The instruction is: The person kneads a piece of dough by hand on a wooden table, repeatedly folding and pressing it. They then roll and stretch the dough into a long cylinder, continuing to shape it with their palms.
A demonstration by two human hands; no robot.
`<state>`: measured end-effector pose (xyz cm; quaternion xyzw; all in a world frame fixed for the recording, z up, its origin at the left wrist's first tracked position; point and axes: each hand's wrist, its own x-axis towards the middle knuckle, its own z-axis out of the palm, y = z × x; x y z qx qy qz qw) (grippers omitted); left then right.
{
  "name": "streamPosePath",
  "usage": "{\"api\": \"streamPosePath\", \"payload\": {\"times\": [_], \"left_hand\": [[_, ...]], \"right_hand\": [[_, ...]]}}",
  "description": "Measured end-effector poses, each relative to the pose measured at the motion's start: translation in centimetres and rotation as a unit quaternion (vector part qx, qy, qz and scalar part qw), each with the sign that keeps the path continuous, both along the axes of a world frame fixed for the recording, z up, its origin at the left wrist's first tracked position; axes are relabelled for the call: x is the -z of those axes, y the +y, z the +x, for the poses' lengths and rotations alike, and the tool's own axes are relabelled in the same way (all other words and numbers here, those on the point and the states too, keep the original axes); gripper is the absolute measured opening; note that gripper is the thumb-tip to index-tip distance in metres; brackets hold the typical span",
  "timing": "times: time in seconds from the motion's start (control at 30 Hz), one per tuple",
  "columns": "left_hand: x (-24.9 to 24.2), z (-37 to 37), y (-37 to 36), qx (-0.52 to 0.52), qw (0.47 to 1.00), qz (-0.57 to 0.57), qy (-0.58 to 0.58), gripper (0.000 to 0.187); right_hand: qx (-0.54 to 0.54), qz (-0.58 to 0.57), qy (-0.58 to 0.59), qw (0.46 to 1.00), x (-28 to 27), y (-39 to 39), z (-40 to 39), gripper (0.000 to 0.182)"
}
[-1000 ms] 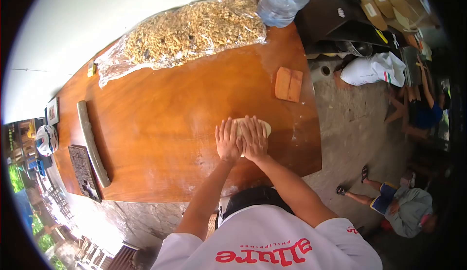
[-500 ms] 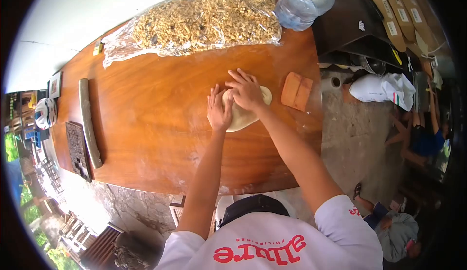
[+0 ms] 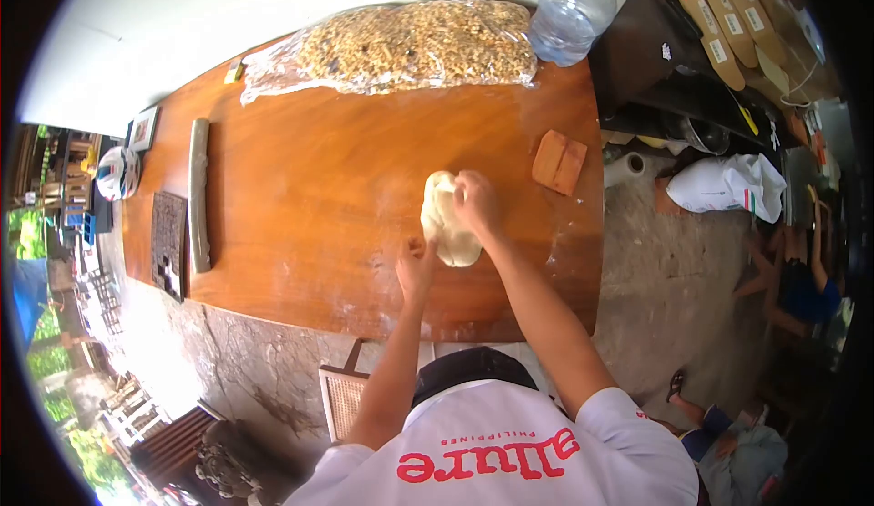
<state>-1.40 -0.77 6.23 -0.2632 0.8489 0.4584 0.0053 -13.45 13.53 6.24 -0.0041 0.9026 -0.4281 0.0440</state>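
A pale lump of dough [image 3: 442, 224] lies on the wooden table, longer than wide, with a smooth folded surface. My right hand [image 3: 477, 204] is at its right side, fingers bent over the upper right edge and gripping it. At the lower left of the dough is my left hand [image 3: 415, 265], its fingers curled in with nothing visible in them. The thumb side of that hand is close against the dough; whether it touches is hard to make out.
A brick-coloured block [image 3: 558, 163] lies right of the dough. Along the back are a plastic bag of brown pieces [image 3: 419, 46] and a large water bottle [image 3: 572, 16]. A long grey roller [image 3: 198, 196] and a dark carved panel [image 3: 169, 244] lie left. Another person [image 3: 742, 451] sits lower right.
Both hands have drawn back toward me and curled from a flat press. The dough has gone from a wide, flattened round to a narrower, longer lump. The view has shifted slightly.
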Motion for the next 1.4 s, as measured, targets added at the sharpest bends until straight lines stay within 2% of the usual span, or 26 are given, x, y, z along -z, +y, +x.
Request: {"api": "streamPosePath", "payload": {"times": [0.03, 0.1, 0.17, 0.23, 0.27, 0.4, 0.47, 0.53, 0.57, 0.6, 0.67, 0.7, 0.73, 0.77, 0.8, 0.9, 0.93, 1.0, 1.03, 1.07, 1.1, 1.17, 1.2, 1.3, 1.33, 1.4], "left_hand": [[0.2, 0.1, -0.7, -0.004, 1.000, 0.001, 0.004, 0.050], [0.8, 0.1, -2.5, 0.011, 0.996, 0.093, -0.001, 0.049], [1.1, 0.9, -3.6, 0.047, 0.997, 0.068, -0.001, 0.047], [0.6, 0.6, -4.1, 0.065, 0.996, 0.057, 0.014, 0.047], [0.3, 0.4, -4.1, 0.061, 0.996, 0.069, 0.020, 0.047], [0.5, 0.2, -4.3, 0.050, 0.989, 0.131, 0.042, 0.043], [1.2, -0.6, -3.8, 0.054, 0.986, 0.139, 0.070, 0.041], [1.4, -1.0, -3.5, 0.076, 0.988, 0.097, 0.089, 0.039], [1.6, -1.4, -3.7, 0.077, 0.988, 0.101, 0.086, 0.039], [1.6, -2.5, -4.2, 0.067, 0.991, 0.075, 0.089, 0.039], [2.1, -5.5, -5.3, 0.062, 0.992, 0.058, 0.096, 0.041], [1.3, -6.8, -5.6, 0.063, 0.992, 0.056, 0.096, 0.041], [-0.2, -7.8, -5.8, 0.069, 0.993, 0.051, 0.080, 0.041], [-0.9, -8.7, -5.7, 0.079, 0.994, 0.046, 0.063, 0.041], [0.1, -9.6, -5.1, 0.090, 0.993, 0.046, 0.060, 0.041], [2.5, -10.0, -1.9, 0.085, 0.974, 0.129, 0.166, 0.041], [1.3, -8.5, -1.0, 0.165, 0.972, 0.110, 0.127, 0.041], [0.4, -5.5, 0.8, 0.250, 0.957, 0.047, 0.143, 0.042], [0.4, -4.5, 1.6, 0.253, 0.946, 0.005, 0.205, 0.044], [1.3, -3.3, 2.3, 0.249, 0.942, -0.045, 0.222, 0.045], [2.2, -2.4, 2.8, 0.241, 0.935, -0.095, 0.242, 0.046], [2.3, -1.7, 3.2, 0.259, 0.920, -0.126, 0.264, 0.046], [2.1, -1.9, 3.4, 0.273, 0.910, -0.155, 0.271, 0.045], [3.1, -4.3, 3.6, 0.313, 0.904, -0.182, 0.227, 0.050], [3.5, -5.6, 3.8, 0.325, 0.906, -0.185, 0.196, 0.051], [3.4, -8.4, 4.0, 0.328, 0.906, -0.202, 0.177, 0.051]], "right_hand": [[-0.004, 0.001, 0.004, 1.000, 0.3, -0.8, -0.5, 0.034], [-0.010, 0.052, 0.275, 0.960, 1.6, -2.2, -1.5, 0.030], [-0.082, 0.082, 0.246, 0.962, 2.5, -2.5, 0.0, 0.035], [-0.124, 0.147, 0.055, 0.980, -0.9, -2.5, 1.8, 0.043], [-0.115, 0.169, 0.176, 0.963, -1.1, -2.6, 4.3, 0.045], [-0.118, 0.208, 0.317, 0.918, -0.9, -2.3, 12.7, 0.040], [-0.180, 0.303, 0.238, 0.905, -0.5, -1.7, 13.5, 0.056], [-0.244, 0.310, 0.102, 0.913, -1.9, -2.2, 9.1, 0.050], [-0.236, 0.332, -0.117, 0.906, -5.6, -3.4, 5.4, 0.038], [-0.314, 0.292, -0.131, 0.894, -5.6, -2.2, 1.0, 0.036], [-0.164, 0.023, -0.366, 0.916, -7.3, -1.7, -4.3, 0.030], [-0.164, 0.021, -0.366, 0.916, -6.2, -1.8, -5.5, 0.030], [-0.040, -0.156, -0.305, 0.939, -4.1, -1.9, -6.3, 0.027], [0.092, -0.324, -0.228, 0.914, -2.6, -1.9, -6.7, 0.028], [0.166, -0.471, -0.357, 0.789, -3.1, -3.2, -4.9, 0.034], [0.156, -0.493, -0.393, 0.760, 0.9, -3.2, 1.6, 0.038], [0.231, -0.457, -0.339, 0.789, -0.4, -4.5, 3.5, 0.038], [0.139, -0.376, -0.267, 0.876, 4.2, -1.6, 6.6, 0.034], [0.021, -0.221, -0.139, 0.965, 5.9, -0.8, 8.2, 0.030], [-0.045, -0.039, 0.021, 0.998, 7.7, 0.0, 9.7, 0.028], [-0.095, 0.080, -0.006, 0.992, 9.1, 0.9, 11.0, 0.029], [0.105, -0.137, -0.080, 0.982, 5.4, 0.2, 13.2, 0.035], [0.095, -0.143, -0.157, 0.972, 5.8, 0.8, 13.0, 0.038], [0.073, -0.099, -0.122, 0.985, 8.7, 1.6, 11.3, 0.043], [0.165, -0.194, -0.185, 0.949, 6.7, 1.1, 9.7, 0.044], [0.179, -0.140, -0.175, 0.958, 6.4, 0.9, 6.9, 0.045]]}}
